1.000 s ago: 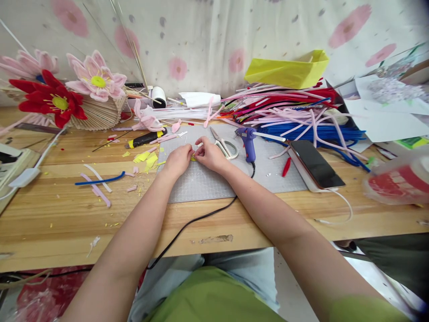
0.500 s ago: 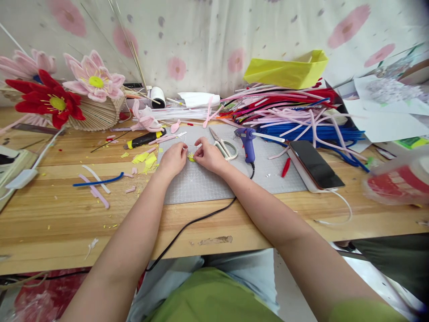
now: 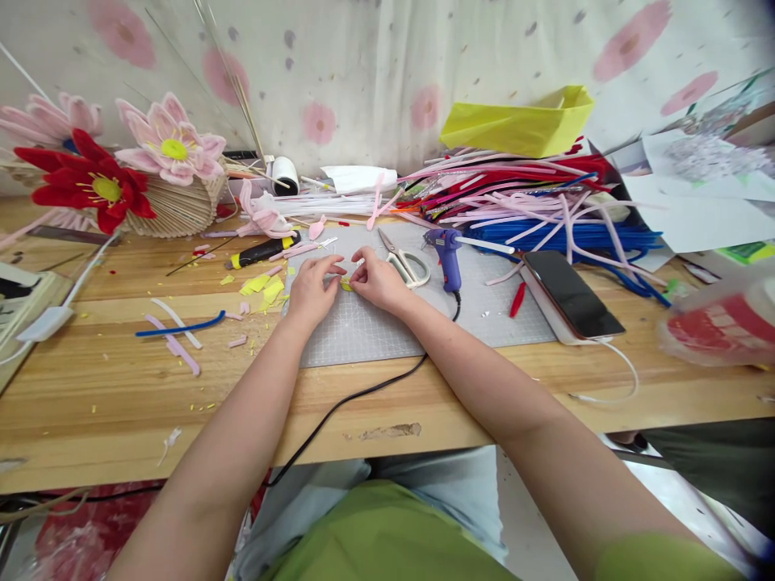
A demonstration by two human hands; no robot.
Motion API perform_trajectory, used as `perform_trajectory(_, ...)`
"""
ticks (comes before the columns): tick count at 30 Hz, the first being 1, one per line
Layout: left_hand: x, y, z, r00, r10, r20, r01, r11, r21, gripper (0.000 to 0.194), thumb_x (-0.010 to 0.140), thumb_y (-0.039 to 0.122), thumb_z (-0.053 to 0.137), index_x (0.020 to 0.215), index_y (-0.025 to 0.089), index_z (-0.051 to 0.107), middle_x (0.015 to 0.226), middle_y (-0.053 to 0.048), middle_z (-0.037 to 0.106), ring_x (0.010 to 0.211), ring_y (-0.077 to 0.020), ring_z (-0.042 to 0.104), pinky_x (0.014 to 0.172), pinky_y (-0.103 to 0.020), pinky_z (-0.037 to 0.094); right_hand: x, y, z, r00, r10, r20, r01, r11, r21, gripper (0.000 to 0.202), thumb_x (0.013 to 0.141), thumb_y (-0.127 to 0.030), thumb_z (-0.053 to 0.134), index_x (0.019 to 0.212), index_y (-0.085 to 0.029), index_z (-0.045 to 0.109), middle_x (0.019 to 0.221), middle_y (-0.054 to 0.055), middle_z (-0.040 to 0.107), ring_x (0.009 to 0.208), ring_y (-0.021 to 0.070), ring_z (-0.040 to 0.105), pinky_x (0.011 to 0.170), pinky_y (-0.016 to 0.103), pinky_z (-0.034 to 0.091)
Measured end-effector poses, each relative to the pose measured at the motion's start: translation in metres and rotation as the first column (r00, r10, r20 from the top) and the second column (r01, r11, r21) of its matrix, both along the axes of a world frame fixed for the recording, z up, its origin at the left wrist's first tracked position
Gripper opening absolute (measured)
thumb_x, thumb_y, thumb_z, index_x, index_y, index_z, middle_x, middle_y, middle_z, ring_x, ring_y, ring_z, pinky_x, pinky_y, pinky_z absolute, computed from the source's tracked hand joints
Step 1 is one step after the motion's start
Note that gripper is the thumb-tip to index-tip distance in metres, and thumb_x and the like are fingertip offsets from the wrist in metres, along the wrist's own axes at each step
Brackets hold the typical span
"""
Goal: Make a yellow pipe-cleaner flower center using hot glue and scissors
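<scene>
Spread wider than half a second ago, my bare left hand [image 3: 313, 289] stands open beside the small yellow piece [image 3: 345, 285] at the fingertips of my bare right hand [image 3: 379, 282], whose grip I cannot tell, over the grey gridded mat [image 3: 363, 335].

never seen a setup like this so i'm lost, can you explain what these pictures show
No machine: these are a person's bare hands, and every picture comes from one camera worn on their head, looking forward and down. The left hand is open, with nothing visible in it. The right hand is at a yellow piece; whether it grips it is hard to tell. The table holds a grey mat with scissors and a glue gun; around it, yellow scraps, fuzzy stems and a phone.
</scene>
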State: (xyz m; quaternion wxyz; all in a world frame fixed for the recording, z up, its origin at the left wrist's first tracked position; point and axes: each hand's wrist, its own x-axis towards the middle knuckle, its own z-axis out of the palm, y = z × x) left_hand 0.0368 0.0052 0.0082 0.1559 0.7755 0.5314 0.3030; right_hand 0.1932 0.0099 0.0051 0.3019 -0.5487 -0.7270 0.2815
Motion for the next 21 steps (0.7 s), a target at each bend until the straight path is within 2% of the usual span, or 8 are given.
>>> perform_trajectory(3, 0.0023, 0.0022, -0.0001, 0.999, 0.039, 0.009, -0.038, 0.999, -0.023, 0.04, 0.081, 0.015, 0.053, 0.121, 0.023, 0.056, 0.1, -0.003, 0.071, 0.115, -0.0206, 0.053, 0.1, -0.039, 0.04, 0.0001, -0.0005, 0.0002, 1.0, 0.002, -0.005, -0.002, 1.0, 0.003, 0.036, 0.072, -0.01, 0.054, 0.105, -0.02, 0.042, 0.079, 0.0, 0.069, 0.071, 0.0148, 0.064, 0.072, 0.028, 0.046)
perform_trajectory(18, 0.0045, 0.008, -0.0067, 1.0, 0.019, 0.013, -0.018, 0.998, -0.052, 0.038, 0.078, 0.013, 0.055, 0.115, 0.022, 0.058, 0.095, -0.004, 0.071, 0.114, -0.021, 0.053, 0.1, -0.039, 0.04, 0.0001, -0.0009, 0.0013, 1.0, 0.003, 0.02, -0.003, 1.0, 0.011, 0.034, 0.073, -0.011, 0.055, 0.104, -0.02, 0.043, 0.08, 0.0, 0.069, 0.073, 0.0148, 0.063, 0.071, 0.028, 0.044)
perform_trajectory(21, 0.0029, 0.0083, -0.0083, 0.998, 0.028, 0.054, -0.025, 0.999, -0.048, 0.038, 0.079, 0.015, 0.055, 0.117, 0.022, 0.056, 0.095, -0.004, 0.071, 0.11, -0.0202, 0.056, 0.098, -0.039, 0.042, 0.0001, -0.0007, 0.0014, 1.0, 0.003, 0.02, -0.003, 1.0, 0.019, 0.034, 0.073, -0.011, 0.055, 0.103, -0.021, 0.042, 0.079, -0.001, 0.068, 0.073, 0.0145, 0.063, 0.072, 0.027, 0.044)
